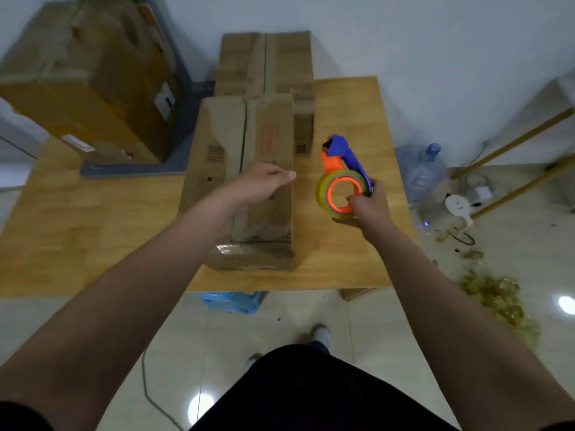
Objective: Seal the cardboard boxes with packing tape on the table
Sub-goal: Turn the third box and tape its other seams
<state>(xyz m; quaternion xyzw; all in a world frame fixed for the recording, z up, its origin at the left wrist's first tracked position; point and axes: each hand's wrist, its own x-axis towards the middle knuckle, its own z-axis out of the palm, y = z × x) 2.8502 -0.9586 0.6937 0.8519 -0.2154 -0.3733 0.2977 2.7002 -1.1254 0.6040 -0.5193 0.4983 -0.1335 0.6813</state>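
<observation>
**A:** What's on the surface (93,228)?

**B:** The big box (87,82) stands at the back left. The near box (224,141) lies in the middle, lengthwise away from the person. The far box (280,57) sits right behind it, though I can't tell whether they touch. Both have their flaps down, with a dark seam along the top.

**A:** How will the near box handle?

**B:** It's probably light, and stiff at the edges. The flaps likely sag along the seam, so it's best to press beside the seam. The left grip (261,185) is released, with its fingers straight and flat on the top, right of the seam.

**A:** And the tape?

**B:** The tape dispenser (342,157) hangs over the surface just right of the near box and clear of it. The right grip (368,206) is clenched round the dispenser's handle, with the thumb at the core of the tape roll (323,194). The dispenser looks like light, hard plastic, and the blue nose presumably carries a cutter, so the handle is the place to hold it. The tape itself should be thin and clingy.
</observation>
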